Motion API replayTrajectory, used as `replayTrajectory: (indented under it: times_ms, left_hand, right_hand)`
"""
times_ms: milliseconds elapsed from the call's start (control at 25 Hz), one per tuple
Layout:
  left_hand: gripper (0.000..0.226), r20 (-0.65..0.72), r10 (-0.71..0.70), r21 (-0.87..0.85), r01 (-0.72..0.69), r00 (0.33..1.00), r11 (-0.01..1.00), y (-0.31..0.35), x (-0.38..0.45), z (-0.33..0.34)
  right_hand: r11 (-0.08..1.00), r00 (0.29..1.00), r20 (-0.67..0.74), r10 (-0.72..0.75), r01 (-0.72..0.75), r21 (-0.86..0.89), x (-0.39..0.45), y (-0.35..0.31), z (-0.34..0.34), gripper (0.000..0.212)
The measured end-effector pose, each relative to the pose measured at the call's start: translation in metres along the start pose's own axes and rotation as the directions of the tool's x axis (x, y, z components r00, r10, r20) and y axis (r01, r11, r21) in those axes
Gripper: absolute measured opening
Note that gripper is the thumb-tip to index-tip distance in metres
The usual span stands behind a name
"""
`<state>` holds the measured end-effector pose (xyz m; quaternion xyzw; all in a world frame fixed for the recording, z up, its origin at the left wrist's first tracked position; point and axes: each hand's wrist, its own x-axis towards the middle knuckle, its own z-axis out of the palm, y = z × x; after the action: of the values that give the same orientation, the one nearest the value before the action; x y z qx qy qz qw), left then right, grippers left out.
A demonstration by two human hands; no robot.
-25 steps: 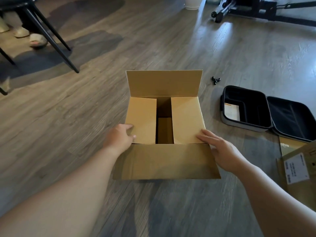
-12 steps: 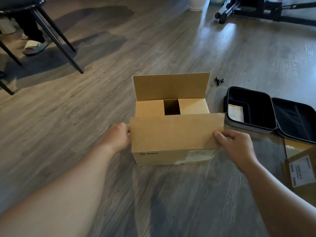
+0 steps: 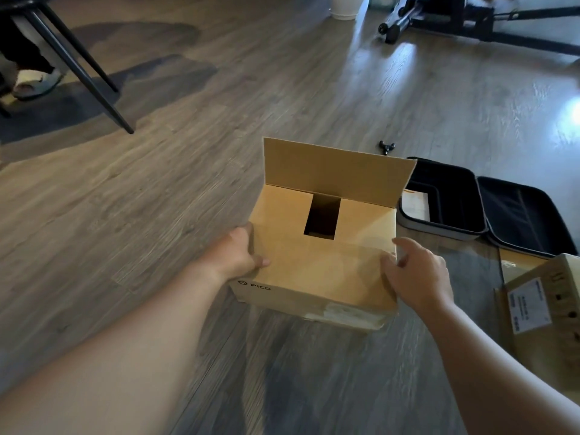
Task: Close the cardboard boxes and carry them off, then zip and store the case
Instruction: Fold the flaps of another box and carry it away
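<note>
The left hand point(image 3: 240, 252) grips the left end of the cardboard box point(image 3: 317, 271), thumb on its near flap; the right hand point(image 3: 417, 271) pinches that flap's right corner. The box, printed "PICO", sits on the floor point(image 3: 157, 199) with its far flap upright. To its right lies the open black case point(image 3: 470, 208); nearer, a second box point(image 3: 546, 309) bears an unreadable label.

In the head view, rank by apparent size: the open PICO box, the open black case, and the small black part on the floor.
1. PICO box, though it sits nearer the camera
2. Black case, partly hidden behind the box
3. Small black part
</note>
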<state>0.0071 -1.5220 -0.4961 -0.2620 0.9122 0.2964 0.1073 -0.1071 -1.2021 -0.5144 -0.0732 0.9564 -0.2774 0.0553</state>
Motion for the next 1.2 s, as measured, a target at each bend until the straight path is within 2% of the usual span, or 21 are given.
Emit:
replayTrajectory:
  times_ms: [80, 200, 320, 480, 600, 800, 880, 960, 1040, 1120, 1200]
  left_hand:
    - [0.072, 0.026, 0.058, 0.018, -0.059, 0.998, 0.998, 0.012, 0.001, 0.006]
    - [0.08, 0.118, 0.146, 0.042, -0.151, 0.982, 0.988, 0.035, -0.001, 0.019]
    - [0.086, 0.152, 0.194, 0.113, -0.211, 0.969, 0.971, 0.05, -0.005, 0.03]
    - [0.087, 0.165, 0.197, 0.134, -0.22, 0.966, 0.966, 0.052, -0.006, 0.028]
    - [0.078, 0.196, 0.182, 0.097, -0.203, 0.964, 0.974, 0.055, -0.007, 0.029]
    - [0.069, 0.132, 0.118, 0.2, -0.143, 0.984, 0.969, 0.077, -0.001, 0.048]
    - [0.064, 0.07, 0.1, 0.196, -0.112, 0.993, 0.974, 0.084, 0.001, 0.055]
    - [0.093, 0.003, 0.057, 0.143, -0.057, 0.998, 0.988, 0.089, 0.004, 0.06]
    - [0.123, 0.003, 0.078, 0.075, -0.078, 0.997, 0.994, 0.091, 0.007, 0.064]
    - [0.123, 0.032, 0.134, 0.032, -0.136, 0.99, 0.99, 0.092, 0.012, 0.065]
    - [0.11, 0.06, 0.148, -0.007, -0.148, 0.987, 0.989, 0.092, 0.016, 0.067]
  right_hand:
    - [0.997, 0.997, 0.0, 0.073, -0.073, -0.031, 0.014, 0.005, -0.013, 0.054]
    - [0.987, 0.98, -0.117, 0.158, -0.157, 0.02, 0.031, 0.009, -0.034, 0.063]
    - [0.986, 0.958, -0.24, 0.157, -0.138, 0.093, 0.042, 0.015, -0.054, 0.086]
    - [0.97, 0.959, -0.207, 0.193, -0.155, 0.185, 0.054, 0.018, -0.076, 0.101]
    - [0.969, 0.962, -0.234, 0.141, -0.086, 0.23, 0.051, 0.018, -0.077, 0.096]
    - [0.965, 0.937, -0.349, 0.013, 0.08, 0.25, 0.025, 0.025, -0.054, 0.064]
    - [0.981, 0.954, -0.299, -0.014, 0.07, 0.18, 0.013, 0.039, -0.043, 0.058]
    - [0.992, 0.988, -0.147, 0.05, -0.033, 0.118, 0.002, 0.053, -0.032, 0.059]
    - [0.986, 0.988, -0.018, 0.151, -0.149, 0.078, -0.003, 0.062, -0.024, 0.06]
    - [0.977, 0.979, 0.015, 0.202, -0.203, 0.066, -0.003, 0.064, -0.023, 0.061]
    - [0.981, 0.981, 0.016, 0.191, -0.192, 0.029, 0.001, 0.062, -0.026, 0.06]
